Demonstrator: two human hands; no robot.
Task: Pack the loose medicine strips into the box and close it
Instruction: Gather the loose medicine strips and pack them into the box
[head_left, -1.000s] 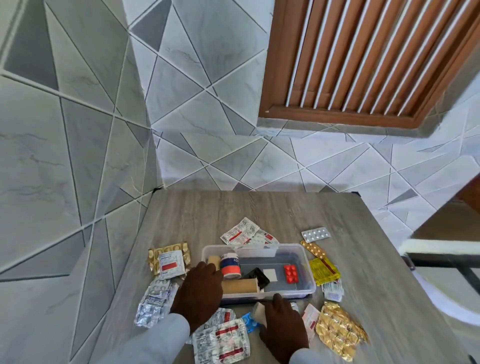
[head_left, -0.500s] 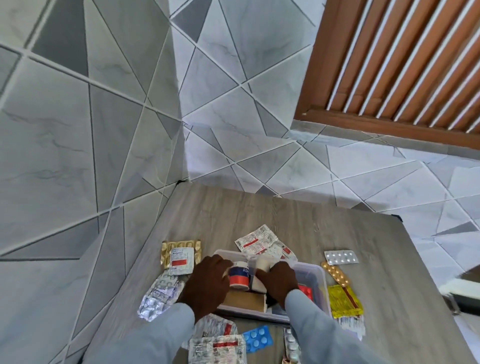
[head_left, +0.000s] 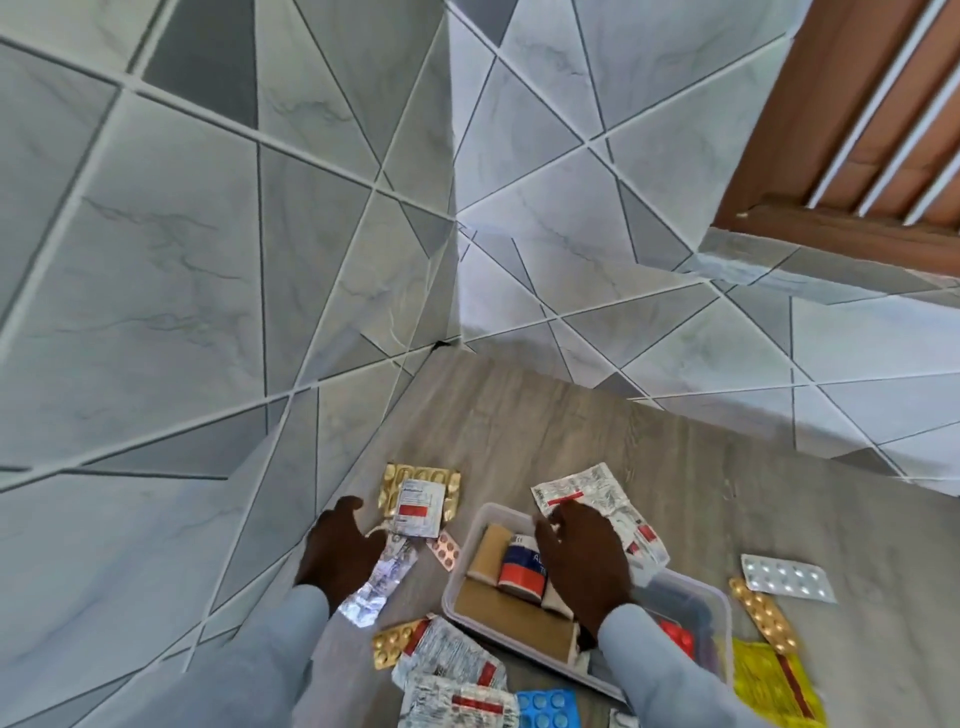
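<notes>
2 hands sort medicine strips beside a clear plastic box (head_left: 719, 618) on a grey wood-grain table (head_left: 571, 431).

Left hand (head_left: 340, 553) – fingers loosely spread – rests on crinkled silver foil strips (head_left: 382, 577); right hand (head_left: 584, 556) reaches over the box, grip unclear – white-and-red strips (head_left: 587, 486) just beyond.

Greys, golds and one bright blue on a wood-grain table.

The table (head_left: 649, 467) is pale grey-brown with wood grain; the wall tiles (head_left: 208, 260) are marbled grey, cut into triangles by white lines, beside a reddish-brown slatted shutter (head_left: 883, 130). The clear box (head_left: 719, 618) holds tan rolls (head_left: 506, 616) and a tub (head_left: 522, 564) banded white, blue and red. Strips lie around it: gold (head_left: 449, 483), silver foil (head_left: 382, 579), pink (head_left: 443, 548), blue (head_left: 545, 709), yellow with a red stripe (head_left: 769, 686), white-silver (head_left: 787, 577), and white printed with red (head_left: 587, 486). Both sleeves (head_left: 270, 654) are light blue-grey.
</notes>
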